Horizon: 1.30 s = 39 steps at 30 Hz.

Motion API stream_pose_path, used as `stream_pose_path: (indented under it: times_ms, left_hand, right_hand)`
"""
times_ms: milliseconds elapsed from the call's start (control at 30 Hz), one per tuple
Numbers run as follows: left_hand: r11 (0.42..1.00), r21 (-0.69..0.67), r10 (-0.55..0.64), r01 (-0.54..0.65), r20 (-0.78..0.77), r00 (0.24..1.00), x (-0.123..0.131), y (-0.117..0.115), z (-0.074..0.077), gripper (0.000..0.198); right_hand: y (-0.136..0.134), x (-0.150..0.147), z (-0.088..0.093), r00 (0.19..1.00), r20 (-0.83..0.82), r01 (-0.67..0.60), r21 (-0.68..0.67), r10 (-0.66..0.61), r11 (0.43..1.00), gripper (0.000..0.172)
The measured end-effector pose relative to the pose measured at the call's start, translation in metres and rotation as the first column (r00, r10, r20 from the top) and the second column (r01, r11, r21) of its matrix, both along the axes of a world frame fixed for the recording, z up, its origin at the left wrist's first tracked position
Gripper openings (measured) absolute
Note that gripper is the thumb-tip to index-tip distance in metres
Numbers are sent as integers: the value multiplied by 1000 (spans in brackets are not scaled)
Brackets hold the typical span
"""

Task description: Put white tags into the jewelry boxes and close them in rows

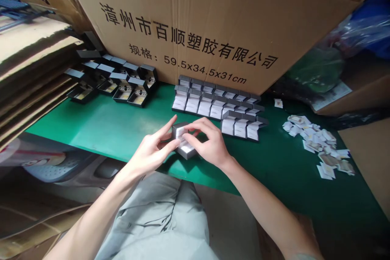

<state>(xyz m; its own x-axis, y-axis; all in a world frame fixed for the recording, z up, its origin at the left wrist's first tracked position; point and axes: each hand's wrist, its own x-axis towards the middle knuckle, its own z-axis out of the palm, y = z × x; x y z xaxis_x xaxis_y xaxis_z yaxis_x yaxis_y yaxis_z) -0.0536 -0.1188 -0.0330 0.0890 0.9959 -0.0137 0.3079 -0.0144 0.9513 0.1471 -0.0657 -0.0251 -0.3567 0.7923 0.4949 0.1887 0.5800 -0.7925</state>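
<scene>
A small grey box (182, 141) with a white lining sits on the green table (115, 122) near its front edge, held between both hands. My left hand (152, 150) grips its left side, thumb against the box and index finger stretched out. My right hand (207, 142) curls over the right side, its fingertips pressing into the white inside of the box.
Rows of open grey boxes with white cards (219, 107) stand behind my hands. Open dark boxes (118, 83) cluster at the back left. Loose small white cards (323, 146) lie scattered at the right. A large printed cardboard carton (213, 20) walls off the back; flat cardboard stacks (33, 69) are at the left.
</scene>
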Motion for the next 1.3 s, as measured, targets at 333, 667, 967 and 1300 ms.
stream_pose_path:
  times_ms: [333, 667, 967, 1300]
  left_hand:
    - [994, -107, -12, 33, 192, 981, 0, 2, 13, 90]
    - [998, -51, 44, -40, 93, 995, 0, -1, 13, 60]
    - [995, -1, 96, -96, -9, 995, 5, -1, 13, 61]
    - [999, -51, 23, -19, 82, 996, -5, 4, 11, 67]
  right_hand:
    - [6, 1, -7, 995, -48, -96, -293, 85, 951, 29]
    - [1, -1, -6, 990, -37, -144, -280, 139, 949, 24]
    - [-2, -3, -9, 990, -29, -138, -278, 135, 951, 26]
    - [1, -2, -6, 984, -87, -176, -397, 154, 901, 34]
